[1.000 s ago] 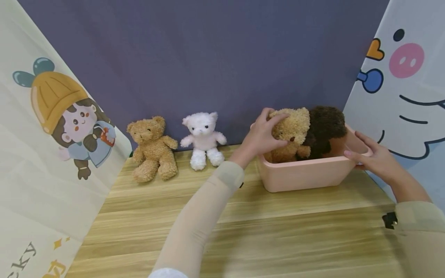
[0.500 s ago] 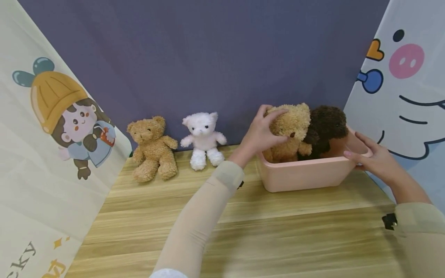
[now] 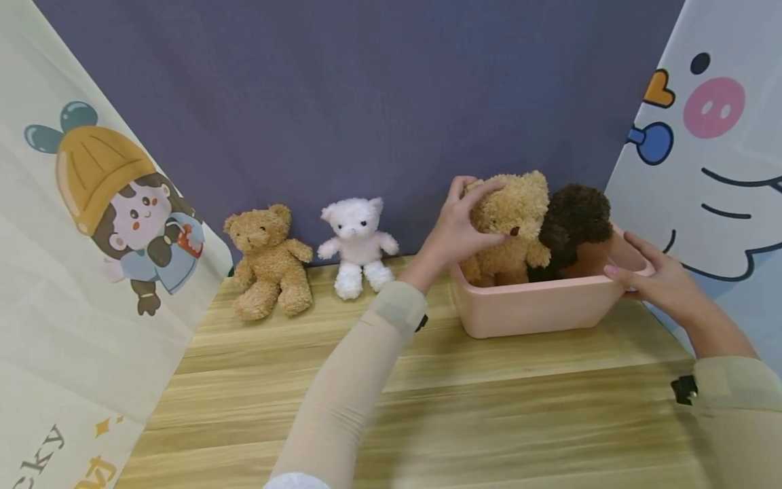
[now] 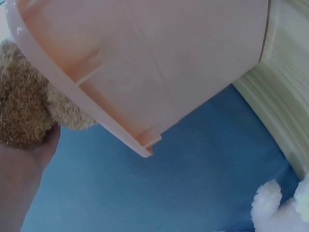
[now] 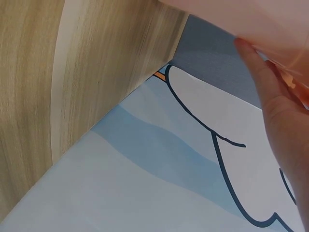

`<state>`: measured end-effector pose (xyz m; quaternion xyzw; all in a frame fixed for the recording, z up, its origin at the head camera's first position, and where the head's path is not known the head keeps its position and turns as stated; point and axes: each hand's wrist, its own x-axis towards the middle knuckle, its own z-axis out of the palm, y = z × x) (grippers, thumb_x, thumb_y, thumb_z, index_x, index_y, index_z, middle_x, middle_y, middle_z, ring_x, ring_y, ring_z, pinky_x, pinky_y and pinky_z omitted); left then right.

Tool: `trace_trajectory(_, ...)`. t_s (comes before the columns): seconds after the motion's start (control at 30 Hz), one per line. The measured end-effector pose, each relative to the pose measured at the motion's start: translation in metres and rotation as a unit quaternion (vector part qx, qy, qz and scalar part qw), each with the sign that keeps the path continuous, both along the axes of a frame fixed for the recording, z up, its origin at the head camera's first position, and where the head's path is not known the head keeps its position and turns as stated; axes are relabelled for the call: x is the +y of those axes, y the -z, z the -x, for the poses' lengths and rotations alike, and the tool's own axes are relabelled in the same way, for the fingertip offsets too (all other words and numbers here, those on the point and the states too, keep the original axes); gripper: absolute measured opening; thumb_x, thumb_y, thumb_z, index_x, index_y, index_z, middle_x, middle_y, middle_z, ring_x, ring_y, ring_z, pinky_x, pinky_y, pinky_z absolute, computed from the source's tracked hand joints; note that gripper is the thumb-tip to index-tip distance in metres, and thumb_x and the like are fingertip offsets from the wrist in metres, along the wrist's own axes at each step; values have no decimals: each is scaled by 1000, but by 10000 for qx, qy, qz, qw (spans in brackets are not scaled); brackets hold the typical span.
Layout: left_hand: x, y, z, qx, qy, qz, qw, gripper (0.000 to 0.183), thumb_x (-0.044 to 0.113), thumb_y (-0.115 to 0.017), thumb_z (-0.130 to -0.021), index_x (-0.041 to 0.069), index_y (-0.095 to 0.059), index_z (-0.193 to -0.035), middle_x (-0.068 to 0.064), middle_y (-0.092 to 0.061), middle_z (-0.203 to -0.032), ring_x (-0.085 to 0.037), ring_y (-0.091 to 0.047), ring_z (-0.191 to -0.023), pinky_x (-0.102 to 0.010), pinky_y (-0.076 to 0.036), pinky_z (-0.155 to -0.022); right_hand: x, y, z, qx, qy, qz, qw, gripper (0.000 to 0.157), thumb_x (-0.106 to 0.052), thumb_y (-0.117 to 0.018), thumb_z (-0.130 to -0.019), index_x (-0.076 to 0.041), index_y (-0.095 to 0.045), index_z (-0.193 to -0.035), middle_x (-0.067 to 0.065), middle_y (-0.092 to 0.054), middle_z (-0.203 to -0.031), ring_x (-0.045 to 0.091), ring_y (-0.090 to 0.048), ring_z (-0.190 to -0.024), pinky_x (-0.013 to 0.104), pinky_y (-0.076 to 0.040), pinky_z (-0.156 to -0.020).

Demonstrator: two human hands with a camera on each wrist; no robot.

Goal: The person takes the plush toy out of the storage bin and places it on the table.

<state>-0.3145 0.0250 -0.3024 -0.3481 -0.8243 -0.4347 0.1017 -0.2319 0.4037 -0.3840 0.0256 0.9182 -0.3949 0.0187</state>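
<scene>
My left hand (image 3: 458,227) grips the head of a light tan teddy bear (image 3: 519,204), fingers over the top and side, thumb across its face. The bear stands upright at the left end of a pink plastic bin (image 3: 537,305), its feet hidden below the rim. Beside it in the bin leans a dark brown plush toy (image 3: 580,217), partly covered by the tan bear. At the bin's right end my right hand (image 3: 662,278) holds the rim, thumb on top and fingers around the outside. In the left wrist view, tan fur (image 4: 24,96) shows beside the bin's wall (image 4: 207,53).
A brown teddy bear (image 3: 269,261) and a white plush cat-like toy (image 3: 357,244) sit against the purple back cloth (image 3: 366,102) on the wooden table (image 3: 342,367). Printed cartoon panels stand at the left (image 3: 61,272) and right (image 3: 733,190).
My left hand has raised the tan bear a little, so more of its body shows above the rim. The brown toy has shifted slightly. My right hand keeps its place on the bin.
</scene>
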Motion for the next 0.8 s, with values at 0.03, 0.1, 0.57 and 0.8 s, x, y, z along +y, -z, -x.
trace_trajectory(0.03, 0, 0, 1, -41, 55, 43, 10000, 85, 26, -91, -86, 40, -48, -158, -1, -29, -155, -15, -39, -139, -41, -52, -106, 0, 0, 0, -4, 0, -20, 10000, 104, -53, -62, -104, -23, 12, -171, 44, 1, -169, 72, -26, -145, 68, -56, -94)
trace_trajectory(0.1, 1, 1, 2, -173, 152, 205, 9995, 88, 28, -91, -86, 42, -44, -160, -2, -26, -156, -16, -37, -139, -43, -50, -107, 0, 0, 0, -20, 7, -45, 10000, 104, -54, -62, -104, -23, 12, -170, 44, 1, -169, 73, -25, -145, 74, -50, -100)
trace_trajectory(0.57, 16, 18, -2, -810, -333, 1146, 9895, 69, 63, -84, -84, 45, -50, -142, 8, -35, -161, -18, -40, -150, -52, -33, -125, -2, -3, -4, 22, -41, 96, 9999, 102, -51, -62, -105, -21, 11, -171, 42, 7, -170, 71, -21, -149, 15, -52, -68)
trace_trajectory(0.8, 20, 22, -5, -690, -402, 1015, 9916, 67, 56, -85, -87, 42, -50, -142, 9, -47, -147, -11, -52, -130, -45, -42, -114, -1, 0, -3, 38, -69, 200, 9998, 101, -49, -61, -106, -23, 12, -171, 41, 8, -171, 70, -27, -145, 13, -55, -69)
